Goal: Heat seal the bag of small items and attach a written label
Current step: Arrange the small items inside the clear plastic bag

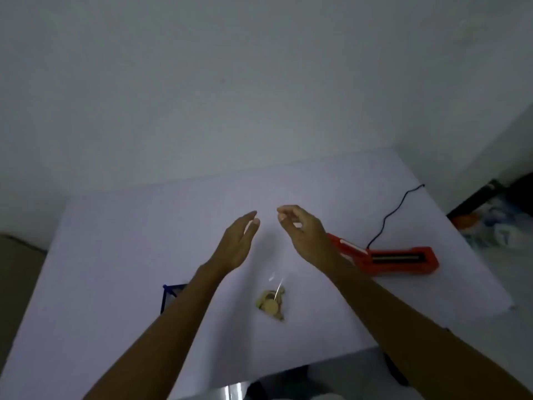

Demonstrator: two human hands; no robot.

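Centrally on white table (115, 255), open room around: clear bag (274, 284) of tan discs (271, 306); left hand (236, 243) spread, right hand (302, 232) loosely curled, empty.

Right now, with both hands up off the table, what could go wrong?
1. The sealer lies close beside the right forearm; a sweep could knock it or snag its cord.
2. The bag lies loose on the table, and I cannot tell whether its mouth is closed; a careless lift might spill it.
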